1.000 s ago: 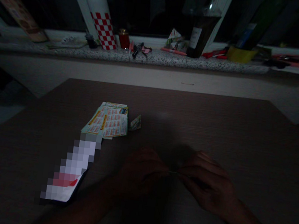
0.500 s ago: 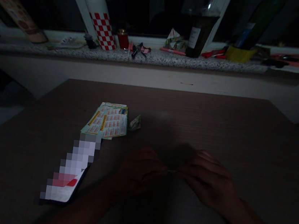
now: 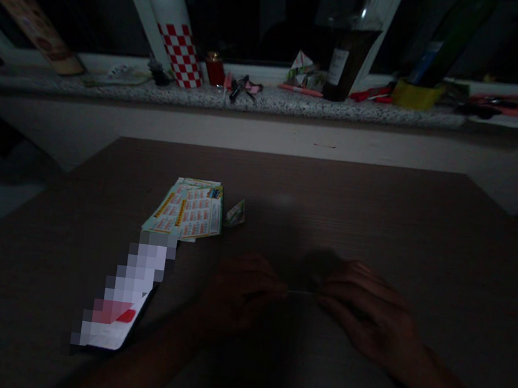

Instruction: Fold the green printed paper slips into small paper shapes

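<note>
Grip: left hand (image 3: 242, 292) and right hand (image 3: 365, 311) pinched nearly closed on opposite ends of thin, pale, line-like piece (image 3: 300, 292) (material too dark to tell) | Place: between the two hands, over brown wood-grain counter (image 3: 379, 215) | Care: pinch evenly, keep it level

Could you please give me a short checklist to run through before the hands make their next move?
1. Left hand gripping the thin piece: ok, fingertips pinched at its left end.
2. Right hand gripping it too: ok, fingertips pinched at its right end.
3. Shape of the thin piece: cannot tell; only a fine pale line shows between the hands.
4. Cards apart from both hands: ok, they lie overlapping beyond the left hand.
5. Folded paper apart from both hands: ok, it lies just right of the cards.
6. Lighting on the hands: not ok, both are dim and the table beneath is in deep shadow.
</note>
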### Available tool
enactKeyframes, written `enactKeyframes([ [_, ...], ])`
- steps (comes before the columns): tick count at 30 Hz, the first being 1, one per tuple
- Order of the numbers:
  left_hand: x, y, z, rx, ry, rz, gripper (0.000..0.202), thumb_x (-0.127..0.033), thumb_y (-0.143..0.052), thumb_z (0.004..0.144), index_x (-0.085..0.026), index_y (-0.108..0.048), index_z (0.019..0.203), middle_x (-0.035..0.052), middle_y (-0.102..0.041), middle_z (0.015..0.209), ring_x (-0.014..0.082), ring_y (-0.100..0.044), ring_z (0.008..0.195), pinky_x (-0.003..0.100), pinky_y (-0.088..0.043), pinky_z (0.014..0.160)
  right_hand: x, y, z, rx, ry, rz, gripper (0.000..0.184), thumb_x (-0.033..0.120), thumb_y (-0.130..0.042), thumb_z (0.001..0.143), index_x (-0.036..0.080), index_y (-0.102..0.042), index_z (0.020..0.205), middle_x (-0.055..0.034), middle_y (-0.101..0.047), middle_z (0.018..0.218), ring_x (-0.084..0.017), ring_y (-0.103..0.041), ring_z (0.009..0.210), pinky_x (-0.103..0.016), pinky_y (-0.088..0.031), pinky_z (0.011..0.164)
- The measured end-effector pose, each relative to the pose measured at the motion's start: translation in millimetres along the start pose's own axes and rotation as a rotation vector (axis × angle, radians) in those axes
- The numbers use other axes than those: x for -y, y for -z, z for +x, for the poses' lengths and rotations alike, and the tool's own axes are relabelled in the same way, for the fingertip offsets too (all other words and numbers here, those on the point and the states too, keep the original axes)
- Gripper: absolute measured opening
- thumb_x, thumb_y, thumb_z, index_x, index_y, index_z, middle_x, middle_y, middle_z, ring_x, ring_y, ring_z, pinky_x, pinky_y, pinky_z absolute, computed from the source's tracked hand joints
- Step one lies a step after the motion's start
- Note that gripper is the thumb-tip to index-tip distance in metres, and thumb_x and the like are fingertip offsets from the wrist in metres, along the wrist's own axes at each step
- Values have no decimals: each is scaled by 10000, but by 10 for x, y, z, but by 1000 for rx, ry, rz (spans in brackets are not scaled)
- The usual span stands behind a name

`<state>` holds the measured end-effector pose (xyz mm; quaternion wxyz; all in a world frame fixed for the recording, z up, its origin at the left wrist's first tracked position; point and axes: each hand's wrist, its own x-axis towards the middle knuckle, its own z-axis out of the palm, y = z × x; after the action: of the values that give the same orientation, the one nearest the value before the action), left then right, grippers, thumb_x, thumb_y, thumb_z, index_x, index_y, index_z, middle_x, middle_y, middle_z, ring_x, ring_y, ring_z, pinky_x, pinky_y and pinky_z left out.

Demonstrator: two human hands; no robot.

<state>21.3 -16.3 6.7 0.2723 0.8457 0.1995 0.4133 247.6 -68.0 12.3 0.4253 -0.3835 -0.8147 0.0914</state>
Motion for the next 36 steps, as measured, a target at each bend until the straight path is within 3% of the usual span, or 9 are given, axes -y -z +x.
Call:
enactKeyframes([
  [7, -11, 31, 3, -7, 56, -35, 62, -164, -638, 831, -159, -693, 859, 37, -705, 765, 139, -635, 737, 248, -514, 664, -2, -4, -17, -14, -73, 0, 165, 141, -689, 791, 177, -659, 949, -55, -699, 834, -187, -658, 777, -325, -536, 694],
  [11, 13, 27, -10, -40, 167, -88, 50, -191, -647, 829, -161, -685, 841, 32, -687, 769, 137, -637, 735, 252, -509, 666, -36, -25, -40, -5, -135, 53, 117, 148, -667, 809, 177, -658, 921, -56, -684, 820, -178, -650, 764, -305, -535, 672],
  [16, 2, 0, -33, 59, 324, -5, 94, -244, -609, 851, -192, -660, 910, 29, -686, 853, 158, -639, 801, 303, -517, 745, -53, -82, -77, 2, -268, 203, 65, 136, -622, 835, 191, -650, 855, -42, -670, 800, -157, -640, 727, -276, -510, 634],
  [20, -47, -24, -41, 124, 236, 181, 381, -294, -636, 825, -203, -548, 1184, 70, -654, 1086, 204, -603, 1001, 364, -491, 869, -54, -110, -103, 11, -420, 295, 73, 183, -611, 846, 192, -636, 778, -17, -647, 734, -138, -613, 677, -252, -485, 618],
  [24, -90, -51, -28, 202, 74, 327, 511, -355, -666, 801, -184, -484, 1247, 98, -603, 1188, 226, -551, 1090, 390, -454, 934, -44, -132, -116, -1, -582, 357, 121, 261, -618, 841, 189, -644, 748, -5, -644, 683, -126, -596, 627, -228, -470, 585],
  [27, -81, -65, -33, 233, 25, 407, 528, -388, -642, 821, -165, -459, 1264, 110, -597, 1202, 237, -543, 1093, 411, -435, 948, -44, -160, -113, -12, -685, 450, 173, 321, -632, 826, 182, -640, 723, -1, -632, 658, -125, -588, 612, -217, -468, 570],
  [31, -49, -56, -53, 255, 75, 418, 575, -458, -610, 832, -162, -431, 1290, 116, -599, 1206, 241, -545, 1086, 416, -429, 948, -55, -186, -100, -11, -732, 586, 194, 371, -609, 851, 192, -655, 791, -3, -654, 702, -125, -610, 649, -210, -485, 603],
  [36, -49, -36, -48, 267, 212, 354, 595, -491, -593, 832, -197, -408, 1315, 104, -600, 1213, 244, -554, 1087, 419, -436, 936, -47, -173, -93, 59, -623, 686, 244, 416, -570, 879, 209, -646, 981, -51, -714, 906, -172, -667, 827, -269, -523, 745],
])
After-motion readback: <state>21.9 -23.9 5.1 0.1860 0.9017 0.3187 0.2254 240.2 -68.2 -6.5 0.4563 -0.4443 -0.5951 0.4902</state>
